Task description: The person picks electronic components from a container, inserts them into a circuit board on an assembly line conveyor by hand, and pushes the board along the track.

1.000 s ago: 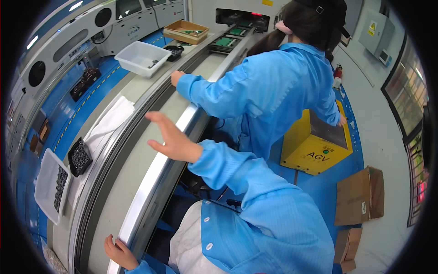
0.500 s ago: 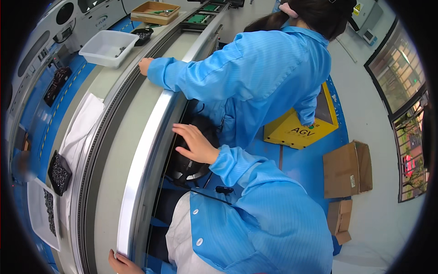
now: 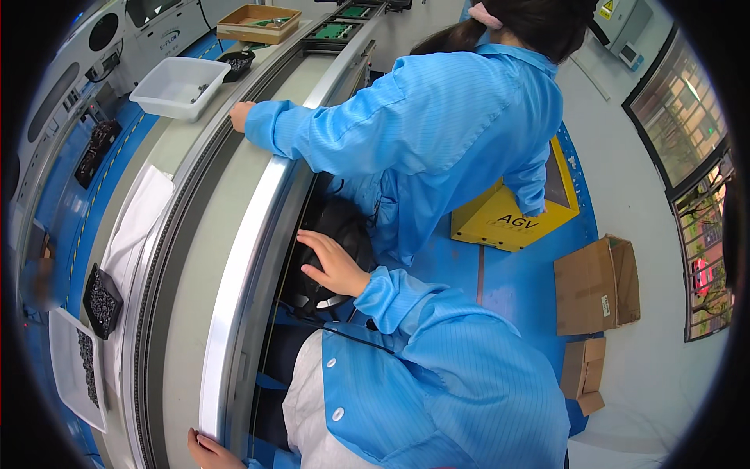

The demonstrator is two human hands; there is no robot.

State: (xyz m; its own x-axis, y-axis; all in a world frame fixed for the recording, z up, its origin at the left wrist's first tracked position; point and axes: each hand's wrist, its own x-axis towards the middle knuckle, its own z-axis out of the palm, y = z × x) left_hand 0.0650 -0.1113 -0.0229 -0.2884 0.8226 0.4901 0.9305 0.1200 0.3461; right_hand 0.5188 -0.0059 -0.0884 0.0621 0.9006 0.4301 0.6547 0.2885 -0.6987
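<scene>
Blue sleeves frame the work: the person's right hand lies flat, fingers spread and holding nothing, on a black rounded object tucked under the overhanging edge of the long grey workbench. That object, perhaps a seat or a bag, sits just below the bench's pale edge rail, at about ten o'clock from the person's own chest. What it is I cannot tell for sure, since most of it is in shadow.

The left hand is at seven o'clock, low in the view, its fingers curled over the near end of the edge rail; it seems to be bracing there rather than carrying anything.

A co-worker in a blue coat leans over the bench at twelve o'clock, one hand resting on the bench top near a white plastic tub. A black tray of small parts lies at nine o'clock, and a yellow cart stands on the floor at two o'clock, with cardboard boxes beyond it at three.

My judgement is that the step in hand is a reach under the bench, with the palm settling on the black object. A grip would call for the fingers to close round its edge, with care for the co-worker standing close beside.
</scene>
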